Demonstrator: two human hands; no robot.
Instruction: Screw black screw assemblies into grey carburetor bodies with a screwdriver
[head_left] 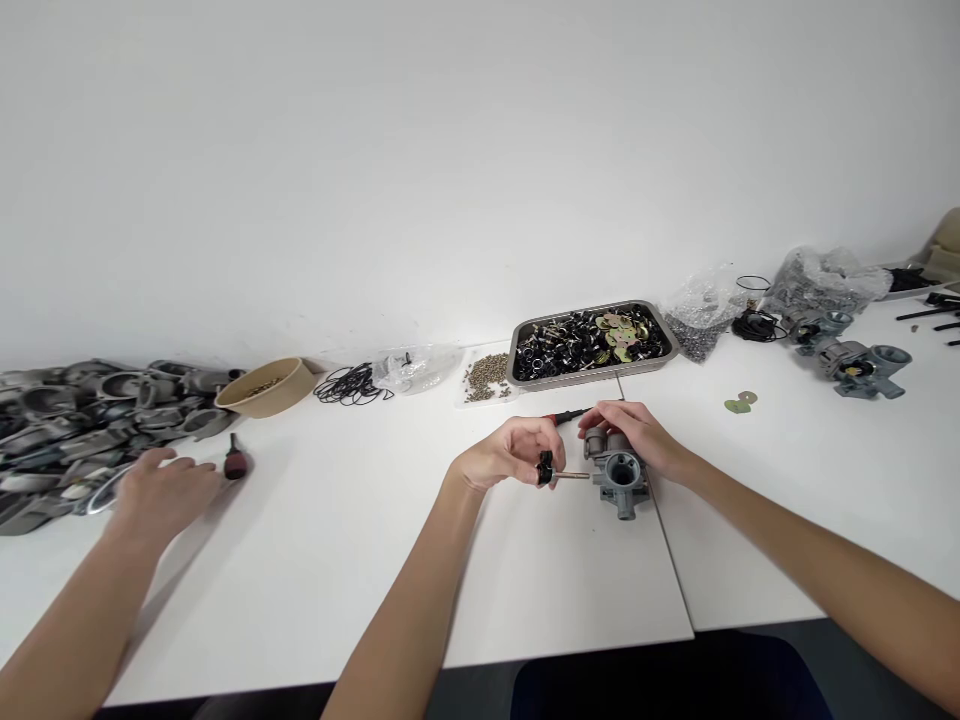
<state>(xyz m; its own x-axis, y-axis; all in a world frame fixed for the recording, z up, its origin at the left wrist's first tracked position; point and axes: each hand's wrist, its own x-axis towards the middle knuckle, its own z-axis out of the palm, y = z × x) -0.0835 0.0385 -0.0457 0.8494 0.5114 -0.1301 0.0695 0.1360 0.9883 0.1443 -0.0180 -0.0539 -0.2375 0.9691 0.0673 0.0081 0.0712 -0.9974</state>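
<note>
My left hand pinches a throttle shaft with a black plastic end. Its thin metal rod points right, its tip close to the side of a grey metal carburetor body; whether the tip touches it I cannot tell. My right hand is closed over the back and top of that carburetor, which stands on the white table with its round bore facing me. Part of a red and black screwdriver shows behind, between my two hands.
A metal tray of black parts and brass-coloured plates stands behind my hands, beside small brass screws. At left, a co-worker's hand is by grey castings and a red-handled screwdriver. More carburetors stand right.
</note>
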